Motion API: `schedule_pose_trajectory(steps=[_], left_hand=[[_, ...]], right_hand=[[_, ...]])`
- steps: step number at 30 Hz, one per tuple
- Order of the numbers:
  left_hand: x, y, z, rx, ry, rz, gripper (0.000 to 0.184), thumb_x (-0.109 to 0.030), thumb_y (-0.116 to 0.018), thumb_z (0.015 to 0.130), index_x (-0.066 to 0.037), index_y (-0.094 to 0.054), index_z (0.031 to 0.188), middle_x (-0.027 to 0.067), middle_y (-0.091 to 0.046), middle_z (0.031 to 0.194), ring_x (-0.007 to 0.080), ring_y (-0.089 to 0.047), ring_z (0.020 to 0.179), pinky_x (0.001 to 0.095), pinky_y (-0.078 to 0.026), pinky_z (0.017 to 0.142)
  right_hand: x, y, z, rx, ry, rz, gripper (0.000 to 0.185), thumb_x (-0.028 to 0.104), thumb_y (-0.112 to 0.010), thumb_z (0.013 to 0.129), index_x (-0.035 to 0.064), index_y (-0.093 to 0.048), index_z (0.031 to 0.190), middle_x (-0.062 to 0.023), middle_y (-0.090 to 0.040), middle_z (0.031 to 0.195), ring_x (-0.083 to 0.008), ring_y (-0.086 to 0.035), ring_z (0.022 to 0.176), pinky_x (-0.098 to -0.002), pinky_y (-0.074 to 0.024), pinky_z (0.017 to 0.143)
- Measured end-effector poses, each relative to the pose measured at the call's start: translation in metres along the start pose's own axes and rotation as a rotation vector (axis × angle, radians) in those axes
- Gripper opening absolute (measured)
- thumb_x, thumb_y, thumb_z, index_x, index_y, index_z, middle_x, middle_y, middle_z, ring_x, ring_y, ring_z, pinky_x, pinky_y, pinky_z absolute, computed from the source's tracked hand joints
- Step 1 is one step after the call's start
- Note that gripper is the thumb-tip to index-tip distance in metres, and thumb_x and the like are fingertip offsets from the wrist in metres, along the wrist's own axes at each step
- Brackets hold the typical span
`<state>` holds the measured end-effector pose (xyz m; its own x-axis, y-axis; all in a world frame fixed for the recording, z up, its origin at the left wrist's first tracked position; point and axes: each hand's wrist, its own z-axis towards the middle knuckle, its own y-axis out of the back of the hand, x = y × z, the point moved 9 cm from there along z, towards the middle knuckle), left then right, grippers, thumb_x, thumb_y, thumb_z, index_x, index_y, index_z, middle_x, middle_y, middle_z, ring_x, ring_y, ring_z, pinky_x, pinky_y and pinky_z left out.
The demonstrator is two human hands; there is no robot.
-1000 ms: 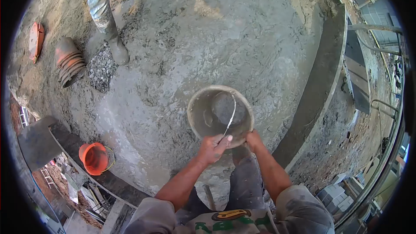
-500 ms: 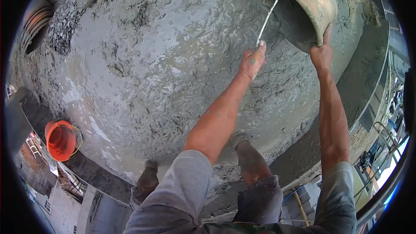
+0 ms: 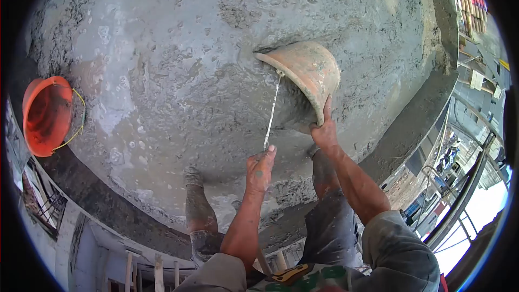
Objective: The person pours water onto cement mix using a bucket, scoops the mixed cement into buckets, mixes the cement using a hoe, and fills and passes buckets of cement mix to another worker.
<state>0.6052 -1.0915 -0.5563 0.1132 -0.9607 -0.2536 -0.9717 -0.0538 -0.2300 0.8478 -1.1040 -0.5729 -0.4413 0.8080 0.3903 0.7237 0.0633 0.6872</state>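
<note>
A mud-coated bucket [image 3: 311, 65] lies tipped on its side in the wet concrete [image 3: 178, 103], its mouth turned toward me. My left hand [image 3: 260, 173] is closed round the end of its pale rope handle [image 3: 273, 108], which stretches taut up to the rim. My right hand [image 3: 326, 130] grips the bucket's lower right rim, with a finger lying along the outside. The lower part of the mouth sits down in the wet mix, and the inside is mostly in shadow.
An orange bucket [image 3: 48, 113] with a yellow handle stands tilted at the left edge. My legs [image 3: 201, 205] stand in the wet concrete. A dark border strip [image 3: 408, 121] runs along the right, with metal rails [image 3: 465, 184] beyond it.
Both hands have drawn the bucket closer to my body, down and left in view. My arms are now more bent. The view has shifted, and the ribbed container and gravel at left are gone.
</note>
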Motion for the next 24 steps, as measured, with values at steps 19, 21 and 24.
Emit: schedule_pose_trajectory(steps=[19, 21, 24], left_hand=[[-0.178, -0.117, -0.138, -0.143, -0.83, 1.087, 0.054, -0.043, -0.047, 0.091, 0.001, -0.05, 0.123, 0.0218, -0.057, 0.116, 0.0356, -0.052, 0.113, 0.0367, -0.04, 0.095], [-0.2, -0.059, -0.148, -0.179, -0.622, 0.64, 0.047, -0.038, -0.049, 0.092, 0.001, -0.055, 0.117, 0.0201, -0.059, 0.113, 0.0317, -0.056, 0.108, 0.0342, -0.041, 0.092], [-0.249, 0.019, -0.196, -0.313, -0.621, 0.639, 0.042, -0.037, -0.049, 0.092, 0.0, -0.059, 0.11, 0.0164, -0.064, 0.09, 0.017, -0.057, 0.086, 0.0297, -0.043, 0.08]], right_hand=[[0.133, -0.023, -0.105, 0.357, -0.137, 0.726, 0.044, 0.028, -0.056, 0.081, -0.0067, -0.055, 0.107, -0.0186, -0.062, 0.094, -0.0258, -0.058, 0.087, -0.0339, -0.0438, 0.078], [0.145, -0.025, -0.125, 0.361, -0.221, 0.704, 0.033, 0.028, -0.053, 0.081, -0.003, -0.059, 0.09, -0.0144, -0.061, 0.082, -0.0231, -0.057, 0.074, -0.0326, -0.0425, 0.069], [0.127, -0.028, -0.11, 0.301, -0.271, 0.751, 0.025, 0.024, -0.051, 0.079, 0.0033, -0.056, 0.065, -0.0075, -0.053, 0.061, -0.0179, -0.047, 0.052, -0.031, -0.0361, 0.054]])
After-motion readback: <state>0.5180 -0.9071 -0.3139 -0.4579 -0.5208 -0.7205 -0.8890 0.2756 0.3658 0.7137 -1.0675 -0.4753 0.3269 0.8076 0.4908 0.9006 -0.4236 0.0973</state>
